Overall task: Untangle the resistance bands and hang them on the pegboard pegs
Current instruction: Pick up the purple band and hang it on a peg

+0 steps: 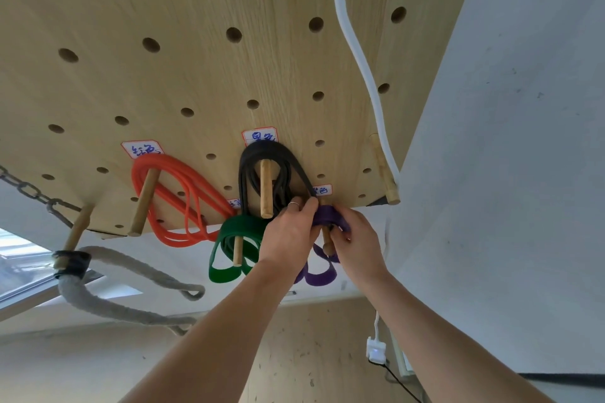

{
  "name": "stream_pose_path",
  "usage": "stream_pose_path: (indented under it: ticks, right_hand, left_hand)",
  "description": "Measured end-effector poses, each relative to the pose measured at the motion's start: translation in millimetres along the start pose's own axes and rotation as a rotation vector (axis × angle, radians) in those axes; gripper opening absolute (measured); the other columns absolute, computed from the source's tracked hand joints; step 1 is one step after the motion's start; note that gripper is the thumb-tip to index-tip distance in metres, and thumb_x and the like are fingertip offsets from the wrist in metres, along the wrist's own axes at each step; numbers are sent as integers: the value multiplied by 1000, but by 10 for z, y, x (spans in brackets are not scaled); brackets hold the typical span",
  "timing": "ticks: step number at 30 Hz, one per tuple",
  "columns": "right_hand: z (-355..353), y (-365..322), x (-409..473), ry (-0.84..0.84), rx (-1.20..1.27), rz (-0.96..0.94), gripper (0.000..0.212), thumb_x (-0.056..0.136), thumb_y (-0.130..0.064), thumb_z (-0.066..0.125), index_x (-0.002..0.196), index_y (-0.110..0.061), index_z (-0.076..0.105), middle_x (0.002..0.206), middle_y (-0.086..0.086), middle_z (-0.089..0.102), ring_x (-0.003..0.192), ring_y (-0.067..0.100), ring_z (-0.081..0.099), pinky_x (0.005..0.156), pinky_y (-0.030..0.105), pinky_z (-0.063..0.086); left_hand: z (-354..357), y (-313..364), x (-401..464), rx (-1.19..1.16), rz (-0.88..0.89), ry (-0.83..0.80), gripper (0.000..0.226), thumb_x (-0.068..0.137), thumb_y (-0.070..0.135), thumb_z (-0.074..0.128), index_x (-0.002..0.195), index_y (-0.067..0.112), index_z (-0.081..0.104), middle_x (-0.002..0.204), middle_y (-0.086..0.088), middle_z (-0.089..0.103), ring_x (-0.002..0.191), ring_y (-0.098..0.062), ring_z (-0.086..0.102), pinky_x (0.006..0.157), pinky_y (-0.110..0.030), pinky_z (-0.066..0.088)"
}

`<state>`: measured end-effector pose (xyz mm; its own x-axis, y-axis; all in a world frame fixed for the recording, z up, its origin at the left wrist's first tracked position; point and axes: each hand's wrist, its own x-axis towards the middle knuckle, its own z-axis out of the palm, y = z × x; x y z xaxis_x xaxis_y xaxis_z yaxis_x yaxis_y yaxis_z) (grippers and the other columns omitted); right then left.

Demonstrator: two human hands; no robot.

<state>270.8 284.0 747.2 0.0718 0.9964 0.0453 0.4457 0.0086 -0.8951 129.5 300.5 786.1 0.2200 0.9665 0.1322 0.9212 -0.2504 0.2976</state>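
Both hands up at the pegboard, about 5 o'clock of its face. Left hand and right hand pinching the purple band, draped over its peg (loops dangling below). At 9 o'clock of the hands: green band, black band above, orange band farther left, each on a peg.
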Motion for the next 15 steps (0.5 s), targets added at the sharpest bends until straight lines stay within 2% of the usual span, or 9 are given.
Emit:
stream_pose_path:
  ticks: [2, 4, 7, 12, 15]
  right_hand:
    - [13, 13, -6, 15, 12, 6, 34, 101, -11, 55, 131, -26, 61, 115, -4, 65, 95, 9, 65, 88, 26, 57]
    - [23, 4, -14, -2, 31, 24, 37, 100, -13, 57, 135, -28, 59, 119, -6, 66, 104, 9, 63, 93, 27, 56]
    - [41, 14, -21, -26, 26, 21, 35, 99, -18, 59, 132, -29, 59, 114, -8, 68, 102, 12, 65, 90, 30, 57]
    - [33, 47, 49, -4, -61, -6, 31, 100, -21, 61, 131, -25, 58, 109, -5, 67, 94, 10, 65, 81, 13, 49]
    - [36, 100, 49, -29, -70, -12, 32, 102, -26, 58, 134, -27, 56, 109, -3, 66, 89, 11, 67, 83, 24, 57]
  left_hand:
    - [21, -5, -6, 26, -5, -11, 27, 102, 26, 56, 127, 20, 49, 114, -4, 58, 92, -23, 66, 75, -33, 57]
    - [37, 3, -20, 44, -14, -15, 27, 101, 24, 55, 127, 19, 48, 115, -3, 58, 92, -23, 67, 73, -32, 57]
    - [37, 17, -19, 81, 6, -2, 26, 102, 23, 54, 127, 19, 49, 115, -3, 61, 94, -23, 68, 71, -34, 59]
    - [-4, -30, -1, 157, 68, -4, 23, 101, 23, 56, 124, 19, 54, 109, -2, 64, 95, -23, 66, 62, -34, 55]
    - [-1, -34, 17, 167, 87, -11, 23, 101, 23, 56, 124, 21, 53, 108, -1, 64, 95, -22, 66, 63, -33, 56]
